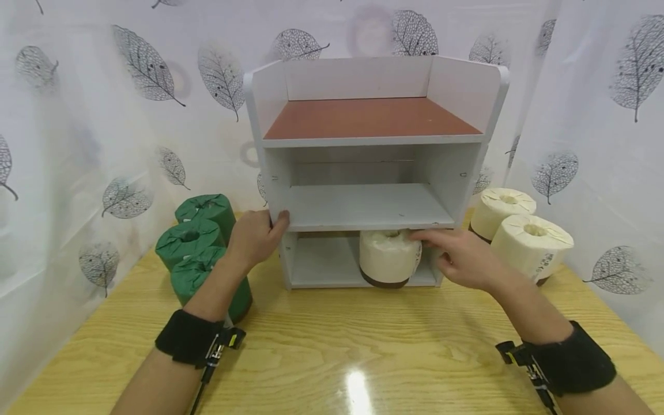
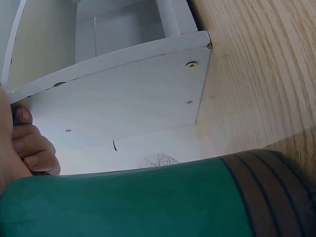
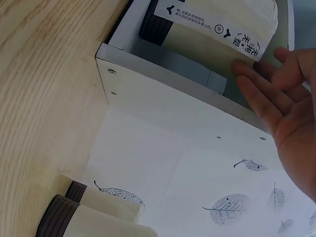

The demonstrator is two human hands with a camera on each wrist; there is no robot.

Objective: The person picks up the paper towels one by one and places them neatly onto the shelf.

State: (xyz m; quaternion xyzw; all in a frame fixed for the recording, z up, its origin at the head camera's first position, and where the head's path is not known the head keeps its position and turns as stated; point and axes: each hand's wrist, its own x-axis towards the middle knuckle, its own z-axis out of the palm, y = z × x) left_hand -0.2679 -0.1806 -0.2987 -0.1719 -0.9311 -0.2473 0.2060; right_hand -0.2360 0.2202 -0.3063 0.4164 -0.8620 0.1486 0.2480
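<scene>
A white toilet-paper roll in cream wrapping [image 1: 390, 257] stands upright in the bottom compartment of a white shelf unit [image 1: 363, 222], right of its middle, its front reaching the compartment's front edge. My right hand [image 1: 469, 259] touches the roll's right side near the top. In the right wrist view, the fingers [image 3: 264, 94] reach out fairly straight against the wrapping. At the unit's left side panel [image 2: 128, 94], my left hand [image 1: 257, 236] grips the front edge. Its thumb lies on the front, and the other fingers bend against the outer face.
Several green-wrapped rolls [image 1: 189, 239] stand left of the unit, close to my left forearm. Two cream-wrapped rolls [image 1: 531, 245] stand on the right, beyond my right hand. The wooden table [image 1: 332, 346] carries everything, and a leaf-patterned curtain [image 1: 140, 115] hangs behind.
</scene>
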